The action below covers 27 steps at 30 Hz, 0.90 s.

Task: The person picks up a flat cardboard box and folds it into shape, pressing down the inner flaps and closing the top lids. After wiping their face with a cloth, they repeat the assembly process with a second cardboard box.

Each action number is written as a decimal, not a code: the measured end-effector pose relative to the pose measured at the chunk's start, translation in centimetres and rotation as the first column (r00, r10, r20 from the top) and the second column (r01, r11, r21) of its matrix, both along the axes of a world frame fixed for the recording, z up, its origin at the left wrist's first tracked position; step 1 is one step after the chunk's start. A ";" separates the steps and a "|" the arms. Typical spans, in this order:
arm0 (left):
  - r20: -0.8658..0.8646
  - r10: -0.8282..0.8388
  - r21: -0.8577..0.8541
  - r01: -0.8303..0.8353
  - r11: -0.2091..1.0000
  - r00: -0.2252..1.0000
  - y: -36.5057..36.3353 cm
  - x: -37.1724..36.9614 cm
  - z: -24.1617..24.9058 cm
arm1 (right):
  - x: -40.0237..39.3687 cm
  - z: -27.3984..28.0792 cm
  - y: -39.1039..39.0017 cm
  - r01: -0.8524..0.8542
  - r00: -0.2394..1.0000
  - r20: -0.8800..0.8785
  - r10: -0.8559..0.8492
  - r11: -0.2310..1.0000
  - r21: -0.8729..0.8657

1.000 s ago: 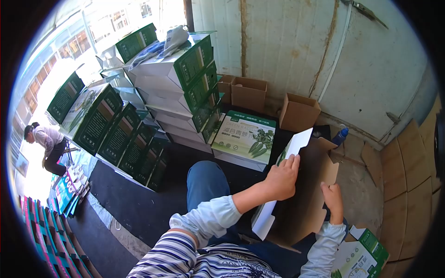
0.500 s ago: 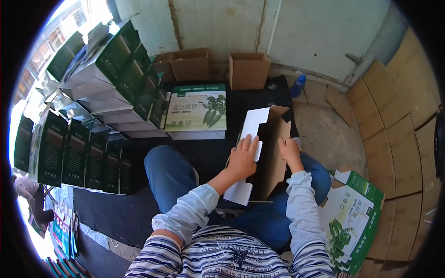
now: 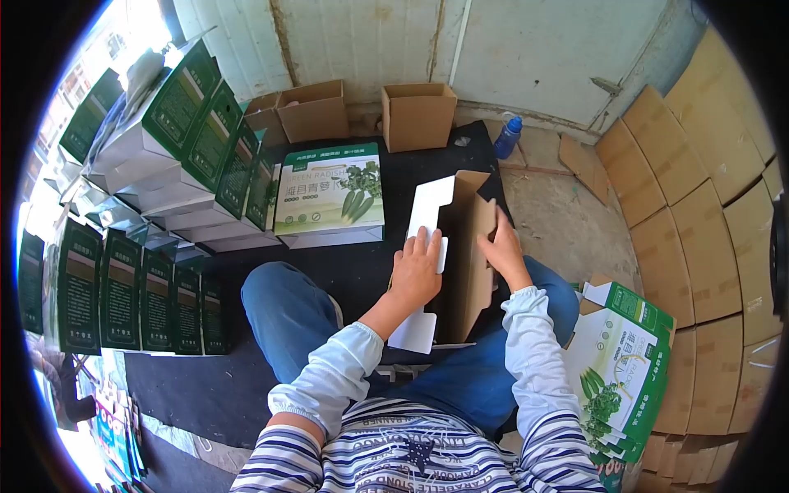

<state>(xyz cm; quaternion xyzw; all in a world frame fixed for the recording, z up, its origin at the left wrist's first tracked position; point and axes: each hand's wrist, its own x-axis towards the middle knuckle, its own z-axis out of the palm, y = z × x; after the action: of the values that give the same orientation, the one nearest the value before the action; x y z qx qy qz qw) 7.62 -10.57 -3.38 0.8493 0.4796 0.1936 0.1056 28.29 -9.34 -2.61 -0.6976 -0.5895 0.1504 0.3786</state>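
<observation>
Here, your left hand (image 3: 417, 275): fingers slightly spread, palm down, laid on the white side (image 3: 428, 203) of the carton. Your right hand (image 3: 504, 246): thumb held apart from the fingers, at the brown wall on the carton's right; whether it pinches that wall, you cannot tell from this view.

Item, the carton (image 3: 462, 283): one, open at the top, brown inside, standing between your two hands and between your knees, with a white flap (image 3: 413, 332) sticking out just below your left hand.

Item, radish box (image 3: 329, 195): one, closed, green and white, lying beyond your left hand and to its left, on the black mat (image 3: 193, 403).

Item, green stack (image 3: 215, 135): several boxes high, farther left of your left hand, a grey cloth (image 3: 145, 76) on top.

Item, green row (image 3: 123, 287): boxes side by side, well left of your left hand, nearer you than the stack.

Item, brown boxes (image 3: 419, 119): open ones, beyond both hands, near the wall (image 3: 238, 41).

Item, blue bottle (image 3: 508, 138): one, upright, beyond your right hand.

Item, printed carton (image 3: 608, 374): green and white, to the right of your right hand and nearer you, beside your right knee (image 3: 544, 302).

Item, brown stack (image 3: 703, 238): a tall bank of cardboard, well right of your right hand
</observation>
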 end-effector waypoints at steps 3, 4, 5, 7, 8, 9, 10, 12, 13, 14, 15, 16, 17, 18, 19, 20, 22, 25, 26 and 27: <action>0.027 0.010 -0.012 -0.010 1.000 1.000 -0.2 0.0 -0.1 | -2.0 4.3 1.1 -0.103 0.972 0.231 0.039 0.957 0.272; 0.038 0.008 -0.001 -0.008 1.000 0.999 -0.3 0.2 -0.2 | -2.3 5.3 1.9 -0.205 0.920 0.377 0.101 0.947 0.246; 0.049 0.003 0.011 -0.004 1.000 0.999 -0.4 0.4 -0.4 | -2.5 6.3 2.7 -0.299 0.844 0.514 0.157 0.932 0.206; 0.063 -0.007 0.016 0.006 1.000 0.998 -0.6 0.7 -0.3 | -2.9 7.5 4.6 -0.160 0.731 0.632 0.257 0.965 -0.207; 0.070 -0.007 0.021 0.005 1.000 0.998 -0.6 0.8 -0.2 | -2.8 7.0 5.8 -0.103 0.710 0.649 0.274 0.952 -0.289; 0.059 -0.011 0.017 0.010 1.000 0.998 -0.8 0.7 -0.1 | -2.7 6.4 7.2 -0.044 0.689 0.662 0.294 0.929 -0.366; 0.049 -0.012 0.014 0.011 1.000 0.999 -0.9 0.7 0.1 | -1.9 5.8 8.6 -0.081 0.702 0.642 0.309 0.930 -0.359; 0.047 -0.019 0.046 0.017 0.999 0.999 -1.0 0.6 -0.5 | -1.0 4.0 9.9 -0.136 0.778 0.588 0.220 0.974 -0.183; 0.003 -0.018 0.035 0.018 0.999 1.000 -0.9 0.6 -0.2 | -0.9 3.3 10.3 -0.155 0.815 0.550 0.182 0.983 -0.096; -0.040 -0.020 0.021 0.021 1.000 0.999 -0.9 0.6 0.0 | -0.6 2.6 10.7 -0.160 0.801 0.563 0.201 0.980 -0.122; -0.082 -0.026 0.003 0.026 1.000 0.996 -0.9 0.8 0.1 | -1.0 3.1 10.4 -0.159 0.785 0.571 0.241 0.969 -0.191; -0.162 -0.010 0.007 0.011 1.000 0.987 -0.6 1.1 -0.2 | -1.8 4.3 9.6 -0.152 0.767 0.577 0.280 0.954 -0.260; -0.211 0.001 -0.005 -0.002 1.000 0.978 -0.3 1.5 -0.4 | -2.2 4.9 8.9 -0.143 0.749 0.581 0.319 0.934 -0.328; -0.258 0.011 -0.015 -0.015 1.000 0.966 0.1 1.9 -0.5 | -2.2 4.0 8.2 -0.204 0.716 0.631 0.298 0.954 -0.219; -0.304 0.020 -0.023 -0.028 0.999 0.952 0.5 2.3 -0.7 | -2.4 4.1 7.1 -0.248 0.641 0.678 0.358 0.934 -0.259; -0.343 0.032 -0.023 -0.043 0.999 0.939 0.9 2.7 -1.1 | -2.5 4.1 6.0 -0.286 0.561 0.717 0.414 0.910 -0.301; -0.340 0.035 -0.043 -0.053 0.998 0.940 1.0 3.0 -0.9 | -3.3 5.2 2.4 -0.343 0.422 0.792 0.442 0.886 -0.312; -0.334 0.028 -0.050 -0.047 0.998 0.942 1.2 3.1 -0.9 | -4.1 7.0 -3.6 -0.485 0.372 0.763 0.529 0.812 -0.326; -0.328 0.018 -0.077 -0.045 0.996 0.945 1.4 3.1 -0.8 | -4.5 8.0 -5.2 -0.511 0.366 0.644 0.672 0.723 -0.464; -0.319 0.012 -0.102 -0.047 0.994 0.948 1.6 3.0 -0.4 | -4.2 7.6 -6.6 -0.604 0.400 0.541 0.739 0.657 -0.451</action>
<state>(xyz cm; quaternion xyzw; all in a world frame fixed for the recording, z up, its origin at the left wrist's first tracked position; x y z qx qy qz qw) 10.64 -8.93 -3.80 0.8551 0.5129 0.0295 0.0698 24.05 -15.99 4.99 -0.4324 -0.8982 0.0740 -0.0277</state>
